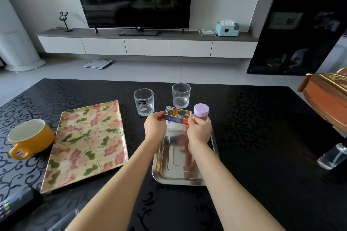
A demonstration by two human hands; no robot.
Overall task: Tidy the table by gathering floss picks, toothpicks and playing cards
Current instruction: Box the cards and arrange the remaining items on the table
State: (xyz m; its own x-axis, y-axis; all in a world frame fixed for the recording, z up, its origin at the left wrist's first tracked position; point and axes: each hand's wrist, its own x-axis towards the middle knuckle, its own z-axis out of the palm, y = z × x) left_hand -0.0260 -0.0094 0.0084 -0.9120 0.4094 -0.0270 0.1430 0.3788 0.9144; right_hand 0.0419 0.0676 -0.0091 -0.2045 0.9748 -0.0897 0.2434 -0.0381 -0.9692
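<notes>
A small playing card box (177, 115), purple and blue with a yellow-green picture, is held above the far end of a shiny steel tray (178, 176). My left hand (155, 126) grips its left end and my right hand (199, 130) grips its right end. A clear bottle with a lilac flip cap (201, 110) stands at the tray's far right corner, just behind my right hand. Something pale lies on the tray under the box, mostly hidden. I see no loose floss picks or toothpicks.
Two empty glasses (144, 102) (181, 95) stand beyond the tray. A floral tray (86, 142) lies to the left, with a yellow mug (31, 138) further left. Another clear glass (333, 156) lies at the black table's (253, 118) right edge beside a wooden box (326, 97).
</notes>
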